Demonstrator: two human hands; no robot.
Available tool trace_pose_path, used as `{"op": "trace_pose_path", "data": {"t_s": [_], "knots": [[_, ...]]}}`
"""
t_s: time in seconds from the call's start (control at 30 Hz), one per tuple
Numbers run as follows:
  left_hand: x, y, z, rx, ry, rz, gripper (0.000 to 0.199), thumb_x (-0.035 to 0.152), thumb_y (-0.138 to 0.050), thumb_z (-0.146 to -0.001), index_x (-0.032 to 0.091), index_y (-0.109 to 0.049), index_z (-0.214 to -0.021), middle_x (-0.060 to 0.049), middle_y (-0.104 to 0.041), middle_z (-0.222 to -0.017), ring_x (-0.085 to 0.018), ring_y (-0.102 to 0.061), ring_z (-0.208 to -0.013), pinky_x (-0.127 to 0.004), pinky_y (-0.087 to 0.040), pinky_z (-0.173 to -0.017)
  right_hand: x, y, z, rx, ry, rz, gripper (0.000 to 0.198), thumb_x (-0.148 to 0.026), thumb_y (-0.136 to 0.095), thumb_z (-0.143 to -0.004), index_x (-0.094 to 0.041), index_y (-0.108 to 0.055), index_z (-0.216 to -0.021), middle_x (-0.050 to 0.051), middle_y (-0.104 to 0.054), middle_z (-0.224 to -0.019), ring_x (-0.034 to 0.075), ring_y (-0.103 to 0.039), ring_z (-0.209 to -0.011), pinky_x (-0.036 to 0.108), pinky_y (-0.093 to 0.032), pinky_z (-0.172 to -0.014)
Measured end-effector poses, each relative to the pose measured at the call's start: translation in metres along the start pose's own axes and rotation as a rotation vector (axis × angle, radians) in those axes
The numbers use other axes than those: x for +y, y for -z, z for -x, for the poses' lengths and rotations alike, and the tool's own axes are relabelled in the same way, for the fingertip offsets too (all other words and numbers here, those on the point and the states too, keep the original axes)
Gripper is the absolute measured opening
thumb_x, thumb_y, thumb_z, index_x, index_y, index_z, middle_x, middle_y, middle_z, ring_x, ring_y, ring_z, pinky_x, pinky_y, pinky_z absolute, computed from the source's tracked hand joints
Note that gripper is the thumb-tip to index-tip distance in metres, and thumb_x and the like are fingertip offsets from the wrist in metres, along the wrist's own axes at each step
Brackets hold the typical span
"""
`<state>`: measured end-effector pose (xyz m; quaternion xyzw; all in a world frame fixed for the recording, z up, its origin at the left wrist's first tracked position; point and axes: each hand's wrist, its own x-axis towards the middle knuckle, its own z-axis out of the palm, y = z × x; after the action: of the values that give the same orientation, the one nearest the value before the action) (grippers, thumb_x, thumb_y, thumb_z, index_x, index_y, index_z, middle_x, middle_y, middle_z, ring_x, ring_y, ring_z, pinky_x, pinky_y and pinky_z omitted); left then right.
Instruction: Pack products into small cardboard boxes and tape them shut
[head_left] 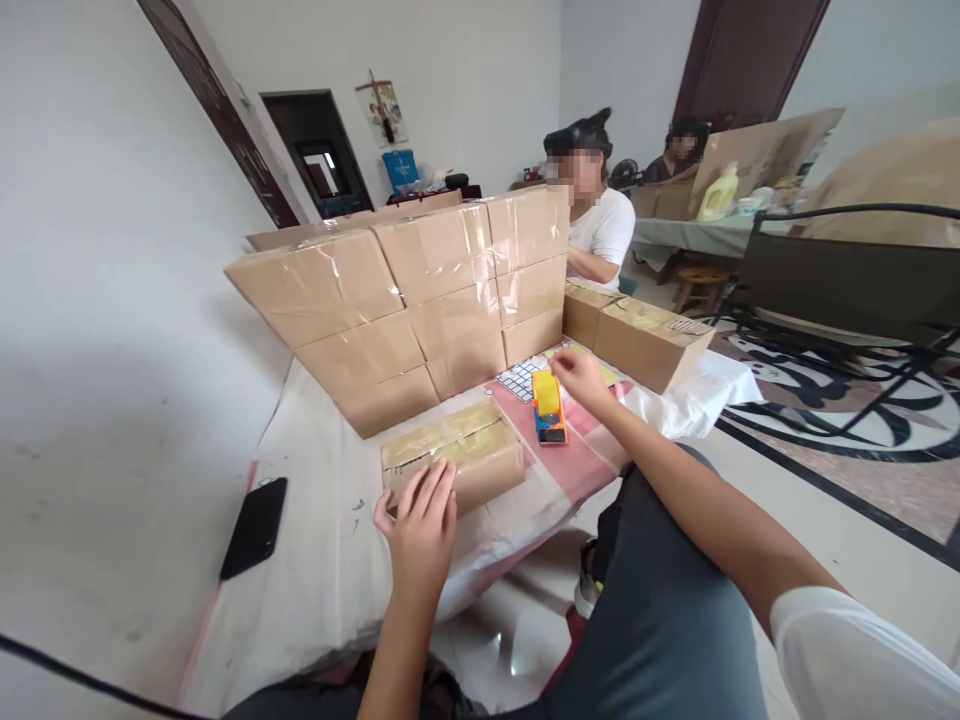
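Taped box (454,452) under left hand (420,525) fingertips, tape dispenser (548,406) beside right hand (581,377)

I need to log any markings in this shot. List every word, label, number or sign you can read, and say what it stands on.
No text can be read.
Taped box under the left hand: no print shows.
Tape dispenser at the right hand: no legible brand.
Printed sheet beside it: a grid of marks, too small to read.
Stacked boxes: plain.
Wall hanging: blurred.
Yellow jug: label too small.
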<state>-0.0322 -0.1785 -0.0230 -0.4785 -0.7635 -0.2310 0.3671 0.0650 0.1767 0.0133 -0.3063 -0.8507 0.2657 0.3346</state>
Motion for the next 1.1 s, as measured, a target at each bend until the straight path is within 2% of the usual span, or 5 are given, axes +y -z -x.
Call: {"op": "trace_pose_path", "data": {"t_s": [0.17,0.37,0.67,0.87,1.1], "knots": [[-0.002,-0.006,0.001,0.03,-0.021,-0.04,0.034,0.019,-0.064,-0.09,0.027,-0.064,-0.124,-0.002,-0.076,-0.122,-0.023,-0.068,-0.111,-0.045,-0.021,-0.113,0.074,0.026,-0.064,0.013,-0.322,0.131,0.022,-0.019,-0.054,-0.087,-0.013,-0.075,-0.09,0.013,-0.075,-0.09,0.022,-0.068,-0.078,0.028,-0.049,-0.068],[-0.004,-0.012,0.0,0.06,-0.039,-0.077,0.04,0.02,-0.067,-0.087,0.028,-0.063,-0.126,-0.003,-0.077,-0.118,-0.024,-0.069,-0.106,-0.046,-0.026,-0.108,0.136,0.01,-0.071,-0.114,-0.489,0.222,0.01,-0.008,-0.067,-0.075,-0.012,-0.073,-0.082,0.014,-0.071,-0.081,0.024,-0.067,-0.073,0.031,-0.05,-0.069],[-0.003,-0.012,0.002,0.049,-0.024,-0.092,0.042,0.019,-0.068,-0.085,0.027,-0.064,-0.126,-0.003,-0.075,-0.122,-0.024,-0.068,-0.109,-0.045,-0.024,-0.108,0.155,0.016,-0.062,-0.008,-0.32,0.145,0.019,-0.015,-0.052,-0.093,-0.015,-0.064,-0.106,0.01,-0.071,-0.102,0.015,-0.063,-0.076,0.023,-0.048,-0.067],[-0.001,-0.014,0.003,0.063,-0.018,-0.086,0.043,0.02,-0.067,-0.085,0.029,-0.063,-0.127,-0.002,-0.076,-0.122,-0.024,-0.068,-0.109,-0.045,-0.024,-0.108,0.156,0.02,-0.05,-0.014,-0.27,0.152,0.019,-0.017,-0.047,-0.097,-0.015,-0.058,-0.113,0.008,-0.069,-0.099,0.013,-0.062,-0.066,0.023,-0.045,-0.061],[-0.002,-0.015,0.003,0.068,-0.021,-0.092,0.042,0.021,-0.067,-0.086,0.029,-0.063,-0.127,-0.002,-0.076,-0.121,-0.025,-0.069,-0.107,-0.046,-0.024,-0.108,0.15,0.023,-0.047,-0.033,-0.122,0.294,0.021,-0.017,-0.047,-0.095,-0.017,-0.064,-0.107,0.012,-0.068,-0.116,0.022,-0.061,-0.098,0.028,-0.043,-0.076]]}}
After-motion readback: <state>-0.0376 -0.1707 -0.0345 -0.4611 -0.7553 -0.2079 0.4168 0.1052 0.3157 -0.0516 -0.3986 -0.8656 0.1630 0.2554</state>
